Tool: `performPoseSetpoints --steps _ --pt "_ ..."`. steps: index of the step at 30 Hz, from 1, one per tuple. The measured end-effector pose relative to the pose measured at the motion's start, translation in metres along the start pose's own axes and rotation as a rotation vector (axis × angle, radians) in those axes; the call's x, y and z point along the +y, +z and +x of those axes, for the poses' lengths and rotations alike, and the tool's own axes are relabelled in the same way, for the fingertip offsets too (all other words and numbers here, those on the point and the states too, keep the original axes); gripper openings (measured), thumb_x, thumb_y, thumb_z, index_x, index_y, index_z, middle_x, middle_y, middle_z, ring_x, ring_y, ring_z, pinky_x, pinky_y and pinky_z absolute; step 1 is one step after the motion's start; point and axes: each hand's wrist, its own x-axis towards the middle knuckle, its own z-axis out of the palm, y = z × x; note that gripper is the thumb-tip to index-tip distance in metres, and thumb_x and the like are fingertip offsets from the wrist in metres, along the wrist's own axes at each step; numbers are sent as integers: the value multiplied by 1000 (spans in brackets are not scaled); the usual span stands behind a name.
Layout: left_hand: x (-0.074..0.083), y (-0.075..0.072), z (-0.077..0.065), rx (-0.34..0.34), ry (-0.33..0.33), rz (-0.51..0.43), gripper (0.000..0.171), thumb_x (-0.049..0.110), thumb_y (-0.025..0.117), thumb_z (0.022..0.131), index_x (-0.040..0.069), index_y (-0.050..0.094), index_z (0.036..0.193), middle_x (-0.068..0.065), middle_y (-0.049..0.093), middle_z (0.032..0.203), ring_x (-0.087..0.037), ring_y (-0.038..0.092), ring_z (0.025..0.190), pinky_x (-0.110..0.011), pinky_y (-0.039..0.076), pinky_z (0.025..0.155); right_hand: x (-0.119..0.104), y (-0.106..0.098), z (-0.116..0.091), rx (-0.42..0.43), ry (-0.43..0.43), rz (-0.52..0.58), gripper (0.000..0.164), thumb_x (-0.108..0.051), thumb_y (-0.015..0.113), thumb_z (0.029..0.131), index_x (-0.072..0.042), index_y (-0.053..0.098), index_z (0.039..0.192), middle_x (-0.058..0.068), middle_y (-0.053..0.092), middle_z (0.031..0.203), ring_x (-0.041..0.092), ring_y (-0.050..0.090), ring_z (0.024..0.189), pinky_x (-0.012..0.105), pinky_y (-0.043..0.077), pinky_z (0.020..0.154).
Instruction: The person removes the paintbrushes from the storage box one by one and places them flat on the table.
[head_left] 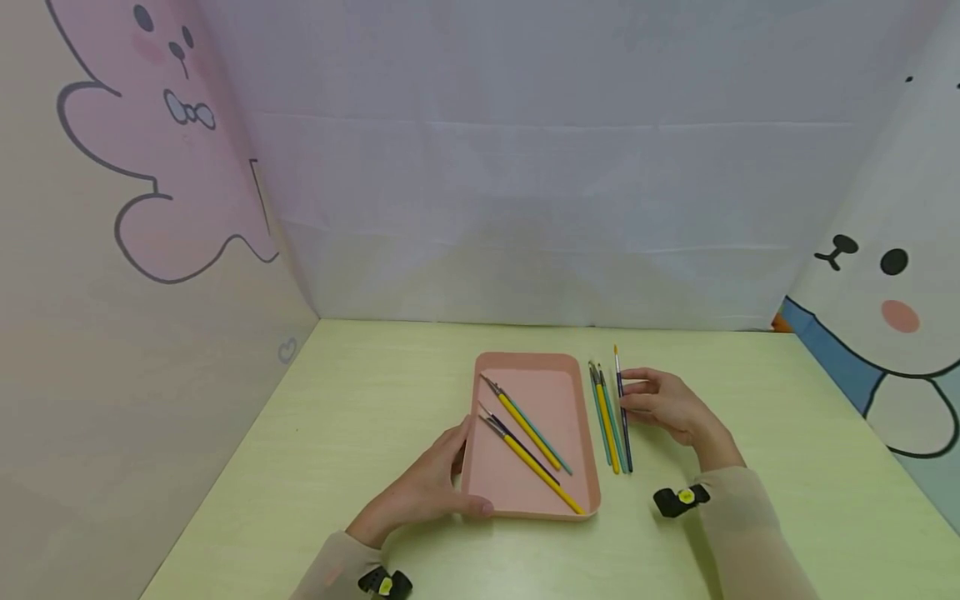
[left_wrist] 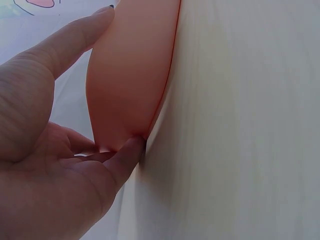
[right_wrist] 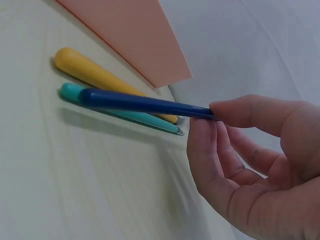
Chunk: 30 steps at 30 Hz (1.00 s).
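Observation:
A pink tray (head_left: 551, 400) lies on the table with several yellow, teal and dark blue paintbrushes (head_left: 528, 432) slanting across its inside. My left hand (head_left: 427, 485) grips the tray's near left corner, thumb by the front edge and fingers along the left side. In the left wrist view, fingertips reach the bottom edge of the tray wall (left_wrist: 132, 70). Between thumb and fingers, my right hand (head_left: 670, 408) pinches a dark blue paintbrush (right_wrist: 145, 104), raised a little off the table in the right wrist view. Just left of it lie yellow (right_wrist: 95, 70) and teal paintbrushes (right_wrist: 125, 112).
The loose brushes lie side by side on the pale table (head_left: 360, 400), close to the tray's right wall. A white sheet (head_left: 555, 217) hangs behind the table, and panels with cartoon animals stand left and right.

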Motion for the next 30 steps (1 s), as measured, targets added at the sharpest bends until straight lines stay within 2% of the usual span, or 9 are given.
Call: performPoseSetpoints --steps 6,13,20,30 --pt "0 0 1 -6 10 -15 132 32 98 77 34 5 171 -9 38 158 -20 56 125 -36 49 110 1 1 1 29 -1 -36 62 0 66 103 10 38 157 30 55 137 15 67 102 32 62 89" --pt "-1 0 1 -3 7 -8 132 32 98 78 36 5 171 -9 38 158 -21 57 124 -35 50 109 3 4 3 53 16 -52 60 1 66 103 10 40 156 31 57 137 16 69 99 32 62 87" --pt "-1 -1 0 -4 14 14 132 32 98 78 31 6 172 -11 38 159 -22 57 126 -36 50 110 5 7 5 64 21 -86 59 0 66 103 10 43 155 30 61 133 17 70 100 33 63 86" --pt "-1 -1 0 -1 5 23 134 32 98 77 25 5 173 -11 38 159 -21 56 125 -37 49 111 6 14 8 130 34 -146 53 3 67 101 11 49 150 29 65 127 18 71 97 33 63 84"
